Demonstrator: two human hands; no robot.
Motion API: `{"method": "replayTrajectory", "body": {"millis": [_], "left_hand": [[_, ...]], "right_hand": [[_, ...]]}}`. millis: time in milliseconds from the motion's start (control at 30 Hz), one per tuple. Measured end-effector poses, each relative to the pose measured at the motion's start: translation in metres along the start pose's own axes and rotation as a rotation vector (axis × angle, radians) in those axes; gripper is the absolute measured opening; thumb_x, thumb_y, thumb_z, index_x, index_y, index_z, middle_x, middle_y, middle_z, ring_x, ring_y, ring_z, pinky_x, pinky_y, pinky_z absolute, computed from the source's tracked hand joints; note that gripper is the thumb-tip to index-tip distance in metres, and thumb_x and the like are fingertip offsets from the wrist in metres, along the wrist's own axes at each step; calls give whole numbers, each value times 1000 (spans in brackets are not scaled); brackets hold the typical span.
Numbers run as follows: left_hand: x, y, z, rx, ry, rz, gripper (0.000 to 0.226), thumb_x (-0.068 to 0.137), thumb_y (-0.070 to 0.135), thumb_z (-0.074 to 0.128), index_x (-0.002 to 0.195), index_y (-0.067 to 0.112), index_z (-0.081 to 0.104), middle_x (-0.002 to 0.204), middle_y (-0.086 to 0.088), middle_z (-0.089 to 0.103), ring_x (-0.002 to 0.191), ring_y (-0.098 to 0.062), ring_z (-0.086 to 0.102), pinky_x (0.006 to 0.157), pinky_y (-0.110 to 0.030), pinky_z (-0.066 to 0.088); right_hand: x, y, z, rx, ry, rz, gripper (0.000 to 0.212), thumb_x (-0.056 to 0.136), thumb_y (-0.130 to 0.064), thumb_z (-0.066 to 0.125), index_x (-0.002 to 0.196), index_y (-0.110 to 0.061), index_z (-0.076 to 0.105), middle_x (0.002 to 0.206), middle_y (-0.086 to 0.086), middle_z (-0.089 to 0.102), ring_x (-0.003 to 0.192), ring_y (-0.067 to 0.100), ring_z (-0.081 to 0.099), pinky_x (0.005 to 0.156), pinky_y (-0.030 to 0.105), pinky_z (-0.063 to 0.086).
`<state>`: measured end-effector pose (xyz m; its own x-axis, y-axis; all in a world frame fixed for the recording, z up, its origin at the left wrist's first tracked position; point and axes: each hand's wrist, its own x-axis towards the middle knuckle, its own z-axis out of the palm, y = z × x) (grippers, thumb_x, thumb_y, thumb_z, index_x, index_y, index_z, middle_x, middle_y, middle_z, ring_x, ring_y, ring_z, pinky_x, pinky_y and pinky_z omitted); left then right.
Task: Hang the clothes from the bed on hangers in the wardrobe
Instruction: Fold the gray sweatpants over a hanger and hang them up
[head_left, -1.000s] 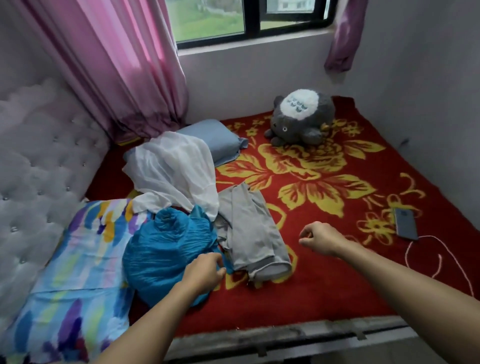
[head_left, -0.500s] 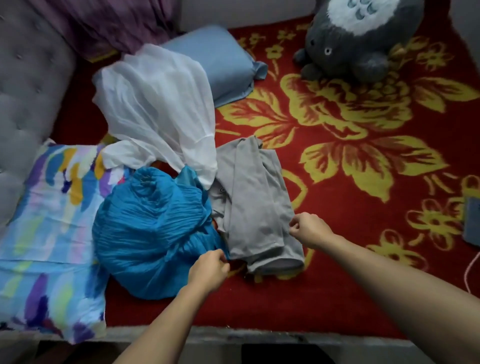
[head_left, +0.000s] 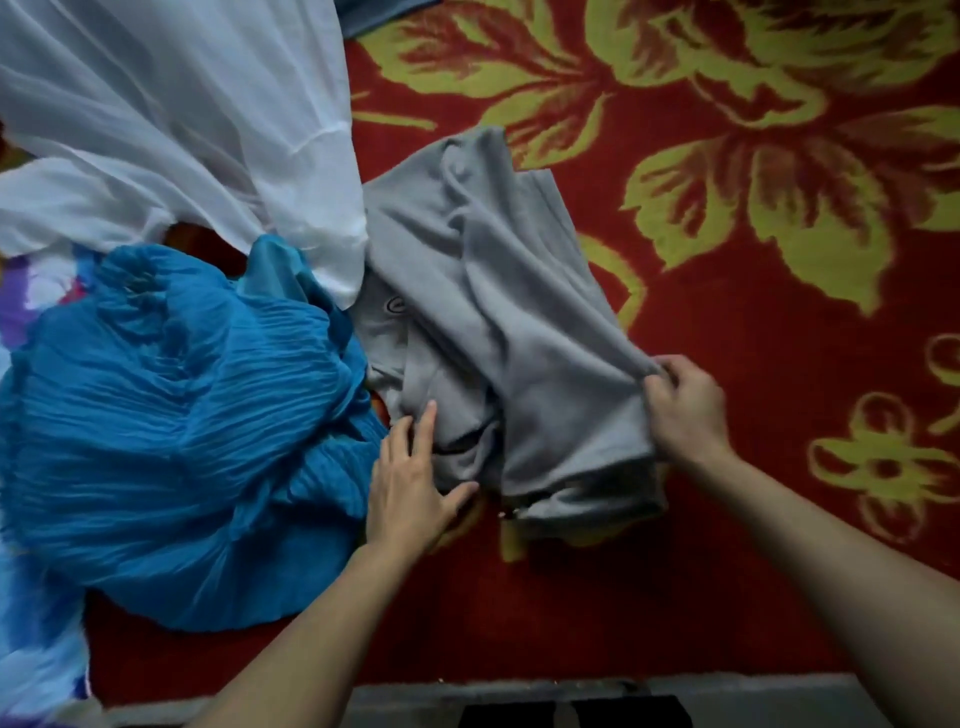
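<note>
Part of a grey bed frame (head_left: 415, 699) is shown along the nearest edge. Just beyond it, a red blanket (head_left: 597, 623) with yellow flowers is spread over the bed. At the near left, a strip of multicoloured bedding (head_left: 36, 649) is partly covered by clothes.

The left hand (head_left: 410, 488) is laid flat, fingers (head_left: 426, 421) straight and thumb spread to the side. Its fingertips are pressed on the near left part of the grey garment (head_left: 498, 312), and its outer edge is set against the blue pleated garment (head_left: 171, 431). The right hand (head_left: 685, 410) is placed at the garment's right edge, where a fold of the grey cloth is pinched between curled fingers and thumb and drawn up into a small peak.

The grey garment is found crumpled on the blanket in the middle of the view, between the two hands and running away from them. A small oval mark is seen on its left part. The blue pleated garment is heaped to its left, touching it. Farther off, the white garment (head_left: 182, 119) is draped over the far edge of the blue one and over the left edge of the grey one.

At the far edge, a corner of a blue-grey pillow (head_left: 379, 15) is visible just beside the white cloth.
</note>
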<state>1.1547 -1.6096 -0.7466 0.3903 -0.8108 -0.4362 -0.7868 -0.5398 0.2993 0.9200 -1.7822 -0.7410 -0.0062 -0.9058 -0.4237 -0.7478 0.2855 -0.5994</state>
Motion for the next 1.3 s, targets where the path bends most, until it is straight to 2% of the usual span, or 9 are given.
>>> {"method": "replayTrajectory", "body": {"millis": [133,300,467,667,833,1000,1133,1200,1300], "left_hand": [[9,2,0,161,85,48,88,70,47,77,145,27,35,142,-15,39,128,-34,37,100,-46,38],[30,19,-5,148,121,33,32,75,22,68,107,17,63,105,-9,57,100,-32,47,84,-43,39],[20,34,-8,-56,80,81,21,74,22,67,84,22,47,85,0,54,89,-25,48,75,-36,34],[26,24,-51,-617,154,-42,20,77,16,73,77,19,53,68,0,58,63,-16,54,57,-32,43],[27,-7,-59,-323,367,-81,35,81,32,71,109,16,58,103,-4,53,98,-23,54,85,-36,46],[9,35,-20,37,115,481,80,63,51,66,137,28,44,140,-8,46,131,-28,41,101,-42,36],[13,64,-6,-86,-78,374,9,78,26,62,84,21,58,92,-5,66,96,-27,60,85,-38,41],[8,63,-9,-381,-128,206,18,79,25,54,66,14,49,69,-7,62,70,-22,58,65,-40,43],[-22,66,-35,-695,-248,154,36,76,36,56,72,1,56,63,0,55,62,-10,48,58,-32,38]], "right_hand": [[27,53,-83,-59,298,271,50,79,-33,43,109,-2,67,111,28,66,104,43,59,88,43,45],[21,87,-115,-540,161,469,40,89,-27,51,127,-16,56,130,22,55,117,43,51,96,49,41],[-7,22,-37,-435,95,-398,48,75,-18,60,123,-14,60,120,10,61,110,33,56,89,41,46],[-40,-20,63,-700,-274,-700,60,82,-16,58,139,-25,43,140,5,46,130,29,41,86,42,43],[-17,-23,39,-126,-299,-158,16,83,-11,46,92,-12,60,87,10,65,83,30,57,71,38,43],[-18,-4,-4,231,-314,231,26,94,-11,48,86,6,66,83,11,64,84,23,57,66,34,45],[-37,21,-38,286,-607,215,13,86,-17,69,97,-9,71,96,12,75,91,23,71,81,37,57],[-45,33,-53,39,-694,90,17,78,-14,78,92,-15,70,88,4,74,82,15,71,67,23,55],[-58,38,-65,-273,-483,-18,15,79,-6,66,76,-21,65,79,0,69,78,17,64,65,29,50]]}}
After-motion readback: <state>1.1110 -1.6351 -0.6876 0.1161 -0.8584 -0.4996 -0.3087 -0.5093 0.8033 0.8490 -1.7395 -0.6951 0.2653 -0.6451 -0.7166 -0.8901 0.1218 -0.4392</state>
